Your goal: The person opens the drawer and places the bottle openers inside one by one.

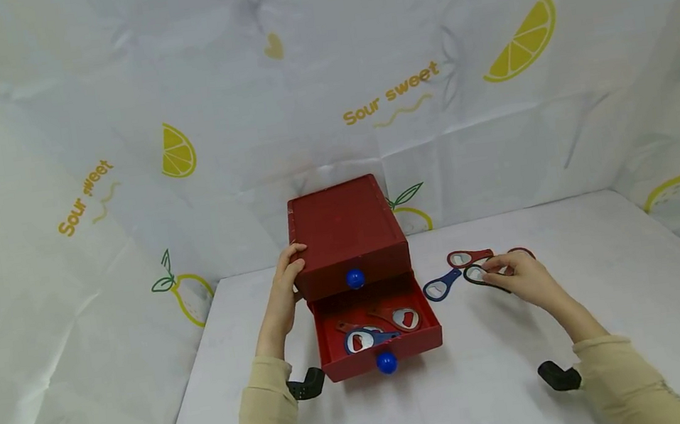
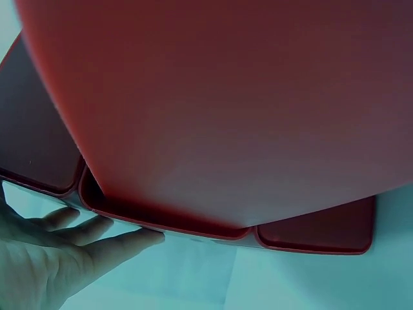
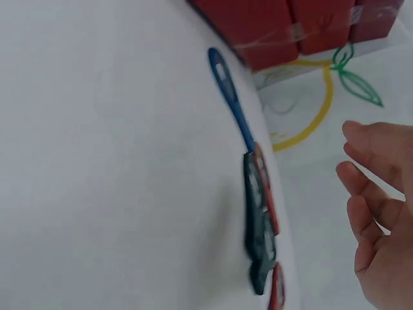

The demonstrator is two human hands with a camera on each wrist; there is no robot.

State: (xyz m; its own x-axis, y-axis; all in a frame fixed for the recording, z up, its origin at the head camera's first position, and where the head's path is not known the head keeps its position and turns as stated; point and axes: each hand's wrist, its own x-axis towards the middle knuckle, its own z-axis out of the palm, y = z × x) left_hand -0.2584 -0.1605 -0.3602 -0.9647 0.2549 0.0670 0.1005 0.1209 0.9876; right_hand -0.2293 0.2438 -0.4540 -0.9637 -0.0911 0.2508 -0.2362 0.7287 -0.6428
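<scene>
Left forearm (image 1: 263, 415), beige-sleeved, reaches forward from lower edge of head view; left wrist (image 1: 272, 341) bare below cuff. Left grip (image 1: 283, 298) directed forward, fingertips toward person's right; in left wrist view, visible fingers (image 2: 126, 248) nearly straight, slightly apart. Right forearm (image 1: 629, 374), same sleeve, slants forward and leftward; right wrist (image 1: 576, 320) bare. Right grip (image 1: 529, 280) raised, fingers pointing left, loosely bent, gaps between them, nothing held. Arms well apart.

White backdrop (image 1: 165, 63) in head cam, orange ltrs: "Sour sweet" (image 1: 391, 94) abt 1 o'clock, plus another "Sour sweet" (image 1: 86, 193) approx 9 o'clock.
</scene>
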